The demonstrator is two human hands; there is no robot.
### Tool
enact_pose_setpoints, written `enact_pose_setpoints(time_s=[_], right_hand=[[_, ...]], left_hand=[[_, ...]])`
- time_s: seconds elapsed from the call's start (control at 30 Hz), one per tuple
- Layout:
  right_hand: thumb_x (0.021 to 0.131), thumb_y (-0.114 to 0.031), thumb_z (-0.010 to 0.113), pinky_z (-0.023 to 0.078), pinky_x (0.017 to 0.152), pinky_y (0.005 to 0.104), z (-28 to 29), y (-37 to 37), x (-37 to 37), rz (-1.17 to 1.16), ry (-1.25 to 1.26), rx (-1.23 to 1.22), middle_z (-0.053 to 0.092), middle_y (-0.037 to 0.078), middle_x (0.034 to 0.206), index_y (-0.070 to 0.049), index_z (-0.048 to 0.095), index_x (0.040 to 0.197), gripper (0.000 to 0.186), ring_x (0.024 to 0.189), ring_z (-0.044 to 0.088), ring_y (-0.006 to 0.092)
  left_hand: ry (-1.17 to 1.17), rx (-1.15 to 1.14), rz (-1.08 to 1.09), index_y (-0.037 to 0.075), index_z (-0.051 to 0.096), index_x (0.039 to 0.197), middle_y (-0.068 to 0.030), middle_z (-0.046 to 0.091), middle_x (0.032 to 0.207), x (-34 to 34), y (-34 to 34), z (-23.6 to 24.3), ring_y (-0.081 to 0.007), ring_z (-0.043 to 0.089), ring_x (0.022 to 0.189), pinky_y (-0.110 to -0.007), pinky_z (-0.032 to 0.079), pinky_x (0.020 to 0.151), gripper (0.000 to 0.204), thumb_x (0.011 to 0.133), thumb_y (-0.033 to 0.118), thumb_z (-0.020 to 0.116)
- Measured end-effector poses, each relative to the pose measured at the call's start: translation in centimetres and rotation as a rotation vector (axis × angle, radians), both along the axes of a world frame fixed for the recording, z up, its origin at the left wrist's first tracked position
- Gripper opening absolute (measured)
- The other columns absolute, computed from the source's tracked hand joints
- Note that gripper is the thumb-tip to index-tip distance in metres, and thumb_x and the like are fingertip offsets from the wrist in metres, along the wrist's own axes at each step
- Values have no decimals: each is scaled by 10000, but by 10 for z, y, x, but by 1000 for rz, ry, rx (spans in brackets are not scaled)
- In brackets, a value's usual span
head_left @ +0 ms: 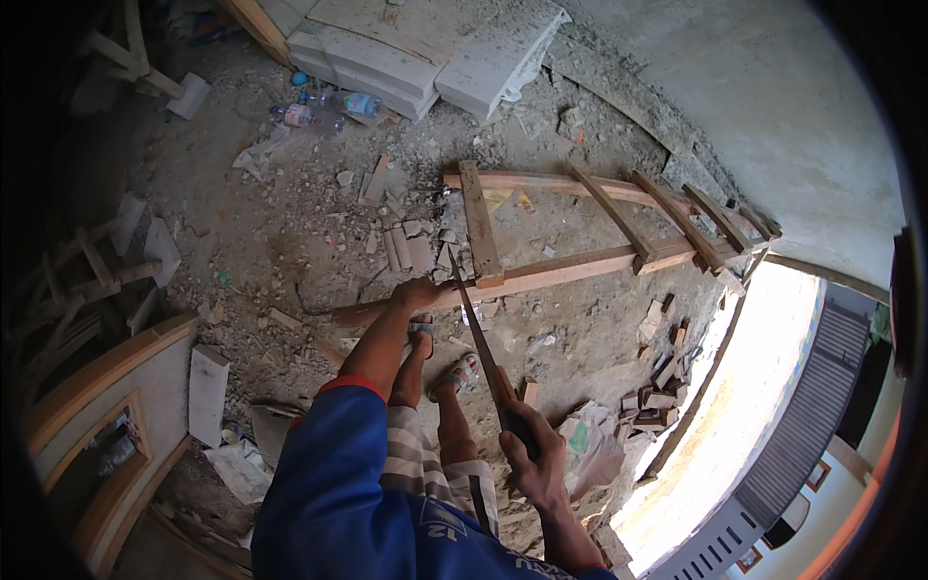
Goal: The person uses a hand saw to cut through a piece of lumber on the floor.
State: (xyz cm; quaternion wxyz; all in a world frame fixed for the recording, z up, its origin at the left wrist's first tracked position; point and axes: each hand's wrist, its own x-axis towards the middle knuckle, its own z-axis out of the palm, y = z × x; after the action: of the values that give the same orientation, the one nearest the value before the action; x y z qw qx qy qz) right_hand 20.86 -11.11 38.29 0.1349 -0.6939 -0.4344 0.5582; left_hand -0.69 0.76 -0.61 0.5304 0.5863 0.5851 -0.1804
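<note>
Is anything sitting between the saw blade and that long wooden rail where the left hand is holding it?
Nothing visible does. The saw, gripped by the right hand, meets the wooden rail right beside the left hand.

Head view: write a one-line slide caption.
Left hand steadies a ladder-like wooden frame on rubble-strewn ground while the right hand holds a handsaw to its rail.

The left hand (418, 293) covers the spot where it grips the long wooden rail (541, 276), and the right hand (534, 450) hides most of the hand saw (480, 338) handle. The saw's teeth are too fine to make out. The left rim falls into dark shadow, swallowing the wooden frames (82, 280) there.
</note>
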Motion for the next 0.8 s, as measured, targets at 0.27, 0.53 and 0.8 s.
enact_pose_setpoints(time_s=[0.27,0.53,0.8], right_hand=[[859,-166,631,504,911,353,-16,-2,15,-87,34,111,676,227,1099,13,576,1244,428,1050,666,284],[867,-175,604,502,884,346,-14,-4,13,-117,33,59,675,233,1079,10,568,1250,427,1030,663,272],[855,-184,616,514,889,360,-30,12,1,-116,16,20,685,240,1053,33,564,1242,447,1010,682,293]], left_hand=[[46,-73,58,10,705,1080,-230,684,1089,23,9,26,-357,645,1085,-457,485,917,1028,757,904,314],[36,-73,84,-7,717,1009,-251,692,1018,23,5,19,-385,656,1043,-474,498,892,1016,759,897,328],[22,-108,71,-14,712,1022,-261,690,1003,17,0,1,-391,659,1024,-479,500,864,1024,761,898,326]])
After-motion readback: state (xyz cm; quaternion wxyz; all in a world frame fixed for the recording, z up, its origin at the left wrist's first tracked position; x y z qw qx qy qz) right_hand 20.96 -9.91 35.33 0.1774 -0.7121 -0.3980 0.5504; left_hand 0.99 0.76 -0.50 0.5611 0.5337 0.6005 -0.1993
